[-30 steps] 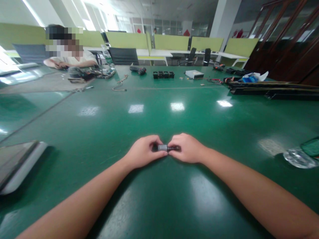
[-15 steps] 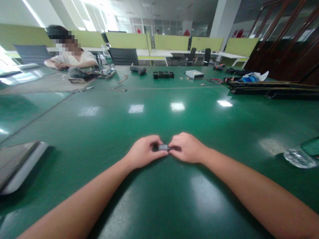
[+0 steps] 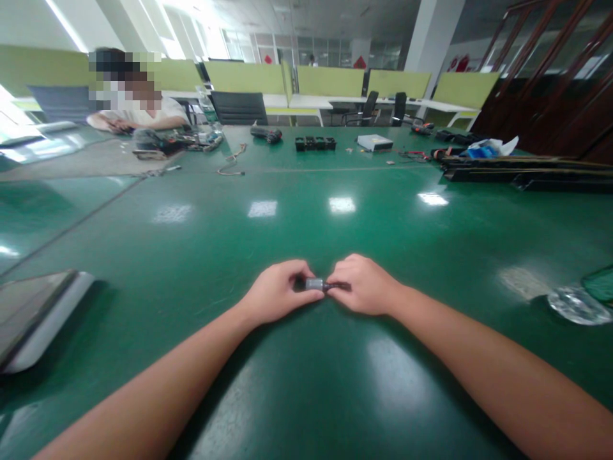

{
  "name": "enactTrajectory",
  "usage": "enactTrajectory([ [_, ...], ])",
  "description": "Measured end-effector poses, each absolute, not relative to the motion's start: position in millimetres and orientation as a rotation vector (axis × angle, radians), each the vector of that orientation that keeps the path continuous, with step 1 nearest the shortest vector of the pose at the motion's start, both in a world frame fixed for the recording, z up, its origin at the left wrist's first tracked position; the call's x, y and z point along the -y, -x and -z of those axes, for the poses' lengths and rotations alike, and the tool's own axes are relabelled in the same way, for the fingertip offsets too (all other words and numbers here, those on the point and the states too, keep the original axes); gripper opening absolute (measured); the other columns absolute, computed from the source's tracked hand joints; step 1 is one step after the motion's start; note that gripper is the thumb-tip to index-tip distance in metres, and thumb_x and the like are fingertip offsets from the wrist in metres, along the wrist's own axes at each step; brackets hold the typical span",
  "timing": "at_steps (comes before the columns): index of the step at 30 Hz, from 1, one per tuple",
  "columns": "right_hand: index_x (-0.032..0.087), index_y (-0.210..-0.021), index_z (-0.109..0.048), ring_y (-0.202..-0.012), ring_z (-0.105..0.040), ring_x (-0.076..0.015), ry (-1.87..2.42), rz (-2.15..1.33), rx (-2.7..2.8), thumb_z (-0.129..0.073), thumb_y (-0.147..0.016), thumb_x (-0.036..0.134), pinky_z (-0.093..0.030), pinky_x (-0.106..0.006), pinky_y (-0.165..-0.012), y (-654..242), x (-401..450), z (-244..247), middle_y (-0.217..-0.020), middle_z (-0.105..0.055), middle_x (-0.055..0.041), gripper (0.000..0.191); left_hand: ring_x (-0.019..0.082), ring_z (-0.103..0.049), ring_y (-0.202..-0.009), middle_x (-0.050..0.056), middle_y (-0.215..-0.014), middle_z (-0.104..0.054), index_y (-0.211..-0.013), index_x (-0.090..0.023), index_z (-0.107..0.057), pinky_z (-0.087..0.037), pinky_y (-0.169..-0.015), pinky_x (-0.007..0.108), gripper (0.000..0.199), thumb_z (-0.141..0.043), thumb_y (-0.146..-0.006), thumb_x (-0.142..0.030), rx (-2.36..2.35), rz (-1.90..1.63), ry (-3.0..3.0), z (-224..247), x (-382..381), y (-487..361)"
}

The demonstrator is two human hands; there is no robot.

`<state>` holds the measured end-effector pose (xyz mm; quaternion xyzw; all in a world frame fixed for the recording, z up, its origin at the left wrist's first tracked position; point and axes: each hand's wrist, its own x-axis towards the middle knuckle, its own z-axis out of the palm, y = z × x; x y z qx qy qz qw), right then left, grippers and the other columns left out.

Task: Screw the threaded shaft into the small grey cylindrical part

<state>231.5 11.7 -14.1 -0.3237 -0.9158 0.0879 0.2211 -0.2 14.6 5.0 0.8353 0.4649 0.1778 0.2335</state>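
My left hand (image 3: 275, 291) rests low over the green table with thumb and fingers closed on the body of a small dark bottle (image 3: 315, 283) with a grey label. The bottle lies on its side, its narrow black end pointing right. On that end, the fingers of my right hand (image 3: 361, 285) are pinched. The two hands almost meet at the middle of the view. My fingers hide parts of both ends of the bottle.
A flat grey-and-white object (image 3: 43, 319) lies at the left edge. A clear glass dish (image 3: 577, 305) is at the right. Across the green table (image 3: 297, 236) are a black multi-part block (image 3: 315, 144), a white box (image 3: 375, 142), and long black strips (image 3: 527, 171). A person (image 3: 138, 115) sits far left.
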Motion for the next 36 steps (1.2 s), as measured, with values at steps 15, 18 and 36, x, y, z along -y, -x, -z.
enactTrajectory([
  [15, 0.018, -0.092, -0.075, -0.077, -0.063, -0.0171, 0.898, -0.299, 2.512, -0.065, -0.089, 0.025, -0.042, -0.032, -0.081, -236.2, -12.0, 15.3, -0.083, -0.072, -0.0046, 0.013, 0.014, -0.051, -0.064, -0.002, -0.071, -0.061, -0.087, -0.02, -0.069, -0.035, -0.06, 0.025, 0.033, -0.072, -0.078, -0.052, -1.274, -0.497, -2.289, -5.2, -14.5, 0.6],
  [18, 0.018, -0.092, -0.075, -0.078, -0.062, -0.0171, 0.908, -0.32, 2.507, -0.066, -0.088, 0.025, -0.042, -0.032, -0.08, -237.7, -12.2, 15.7, -0.083, -0.071, -0.0042, 0.012, 0.014, -0.051, -0.064, -0.002, -0.071, -0.061, -0.087, -0.02, -0.069, -0.035, -0.059, 0.025, 0.034, -0.072, -0.077, -0.052, -1.267, -0.499, -2.294, -5.3, -15.2, 0.6],
  [36, 0.018, -0.076, -0.067, -0.066, -0.053, -0.0141, 1.001, -0.397, 2.487, -0.071, -0.076, 0.019, -0.039, -0.028, -0.07, -248.3, -11.5, 7.3, -0.072, -0.064, -0.0001, 0.004, 0.014, -0.05, -0.063, -0.002, -0.073, -0.062, -0.088, -0.021, -0.07, -0.034, -0.059, 0.025, 0.032, -0.074, -0.077, -0.051, -1.266, -0.472, -2.299, -5.1, -16.0, 2.3],
])
